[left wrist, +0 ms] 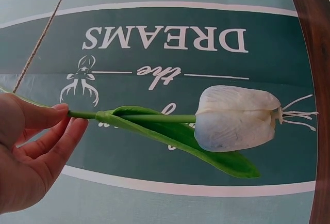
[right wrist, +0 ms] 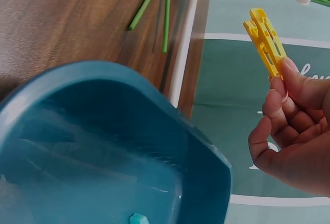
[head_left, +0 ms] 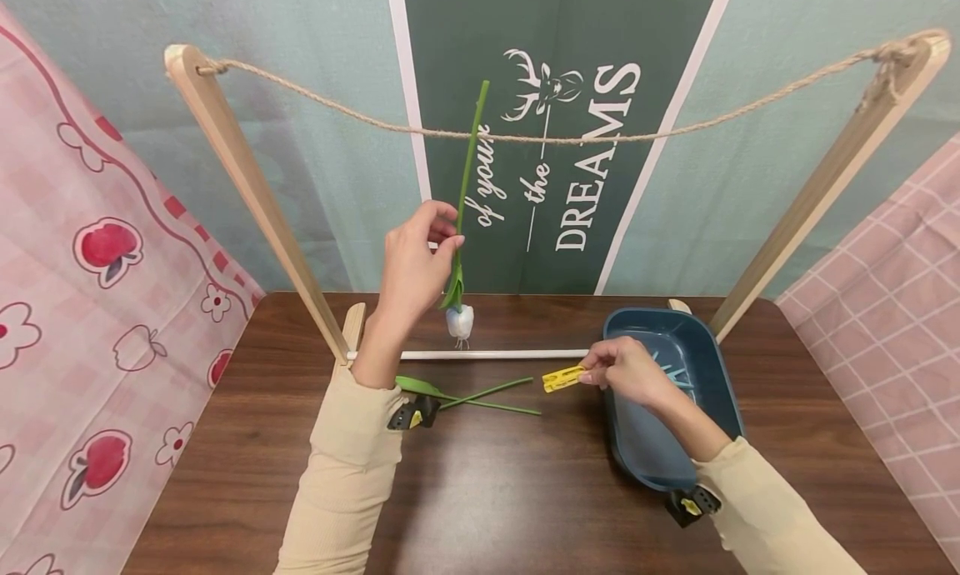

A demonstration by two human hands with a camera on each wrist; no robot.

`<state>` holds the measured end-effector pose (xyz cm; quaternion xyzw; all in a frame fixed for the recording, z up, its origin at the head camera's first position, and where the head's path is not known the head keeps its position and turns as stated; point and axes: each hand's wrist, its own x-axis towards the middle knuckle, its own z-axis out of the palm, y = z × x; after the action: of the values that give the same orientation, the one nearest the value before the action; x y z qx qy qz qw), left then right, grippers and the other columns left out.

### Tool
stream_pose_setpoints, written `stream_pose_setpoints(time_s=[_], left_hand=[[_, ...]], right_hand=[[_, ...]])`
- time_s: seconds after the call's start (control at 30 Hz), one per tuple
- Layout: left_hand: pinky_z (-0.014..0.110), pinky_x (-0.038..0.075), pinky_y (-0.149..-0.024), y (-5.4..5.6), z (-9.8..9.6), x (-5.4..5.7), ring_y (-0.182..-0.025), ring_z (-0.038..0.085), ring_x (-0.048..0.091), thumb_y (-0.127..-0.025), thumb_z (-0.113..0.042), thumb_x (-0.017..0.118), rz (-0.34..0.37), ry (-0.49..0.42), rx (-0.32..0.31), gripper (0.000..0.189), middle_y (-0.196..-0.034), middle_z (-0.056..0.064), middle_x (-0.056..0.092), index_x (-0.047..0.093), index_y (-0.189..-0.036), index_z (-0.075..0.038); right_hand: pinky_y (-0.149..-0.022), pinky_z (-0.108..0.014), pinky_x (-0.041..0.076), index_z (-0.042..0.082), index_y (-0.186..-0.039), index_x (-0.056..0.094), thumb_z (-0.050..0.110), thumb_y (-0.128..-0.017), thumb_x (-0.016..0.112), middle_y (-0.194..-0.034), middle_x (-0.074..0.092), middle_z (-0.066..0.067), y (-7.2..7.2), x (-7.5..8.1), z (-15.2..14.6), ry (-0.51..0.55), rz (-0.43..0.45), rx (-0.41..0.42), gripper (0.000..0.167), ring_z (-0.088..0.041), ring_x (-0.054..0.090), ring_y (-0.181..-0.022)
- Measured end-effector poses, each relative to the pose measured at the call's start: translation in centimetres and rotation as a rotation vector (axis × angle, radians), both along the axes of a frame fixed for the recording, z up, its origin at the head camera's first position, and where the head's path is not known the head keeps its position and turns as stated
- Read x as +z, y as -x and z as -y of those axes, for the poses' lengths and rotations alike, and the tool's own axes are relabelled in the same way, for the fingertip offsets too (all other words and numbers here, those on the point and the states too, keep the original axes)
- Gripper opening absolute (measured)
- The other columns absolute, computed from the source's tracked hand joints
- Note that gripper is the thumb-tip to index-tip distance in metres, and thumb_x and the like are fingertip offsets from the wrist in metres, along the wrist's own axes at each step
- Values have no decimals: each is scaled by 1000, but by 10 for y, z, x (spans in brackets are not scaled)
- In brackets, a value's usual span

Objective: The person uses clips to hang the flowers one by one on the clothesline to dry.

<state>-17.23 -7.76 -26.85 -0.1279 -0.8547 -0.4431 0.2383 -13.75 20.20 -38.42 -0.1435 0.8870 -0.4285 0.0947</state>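
My left hand point(head_left: 420, 262) pinches the green stem of a white artificial tulip point(left wrist: 234, 118). The tulip hangs head down, its stem end rising past the sagging rope point(head_left: 555, 139). In the left wrist view, a green leaf lies along the stem beside the bloom. A yellow clothespin point(right wrist: 265, 43) is pinched between thumb and fingers of my right hand point(head_left: 626, 371), which is over the left rim of a blue basin point(head_left: 626, 454). Two more green stems point(head_left: 491, 398) lie crossed on the table, partly hidden behind my left forearm.
Wooden posts point(head_left: 255, 200) on both sides carry the rope. A white rod point(head_left: 495, 355) runs low between them near the table's back edge. Teal pieces point(head_left: 675, 373) lie inside the basin. Behind hangs a green curtain with lettering; the table point(head_left: 495, 500) is dark wood.
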Motion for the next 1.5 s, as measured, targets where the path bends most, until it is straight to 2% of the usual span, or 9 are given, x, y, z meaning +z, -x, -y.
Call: stream_pose_setpoints(time_s=[0.27,0.47,0.67,0.8,1.03,1.5], left_hand=[[30,49,-71,-1,0,1,-77,19,61,-82,0,64,8,1,-3,18,-81,10,64,59,-99,-1],[32,49,-72,-2,0,1,-76,20,61,-82,0,64,13,-3,-6,18,-81,10,64,59,-99,0],[30,49,-71,-1,0,0,-77,19,61,-83,0,64,21,-4,-3,18,-82,9,64,59,-100,0],[30,49,-71,-1,0,0,-77,20,61,-83,0,64,22,-5,-7,18,-82,10,64,59,-101,1],[30,49,-71,-1,0,0,-77,19,61,-82,0,64,18,-5,-7,18,-82,10,64,59,-100,0],[30,49,-71,-1,1,0,-77,20,61,-82,0,64,19,-6,-10,17,-82,10,64,59,-99,0]], right_hand=[[-48,-26,45,0,-72,65,-5,-74,69,-61,59,-5,4,13,7,-10,-28,-14,6,-18,51,-54],[-48,-26,45,0,-73,67,-5,-75,69,-63,60,-5,8,28,10,-23,-55,-11,5,-24,54,-55],[-49,-25,41,-3,-77,68,-4,-74,70,-65,60,-5,11,44,14,-41,-116,-18,4,-18,50,-57],[-50,-25,40,-3,-78,68,-2,-74,71,-67,61,-5,13,52,16,-44,-125,-25,4,-18,49,-60],[-51,-27,43,-3,-79,68,-1,-77,70,-68,61,-5,14,63,20,-61,-118,-12,4,-19,52,-60],[-51,-29,43,-1,-79,68,-2,-77,68,-66,61,-7,23,96,29,-116,-163,36,2,-21,51,-57]])
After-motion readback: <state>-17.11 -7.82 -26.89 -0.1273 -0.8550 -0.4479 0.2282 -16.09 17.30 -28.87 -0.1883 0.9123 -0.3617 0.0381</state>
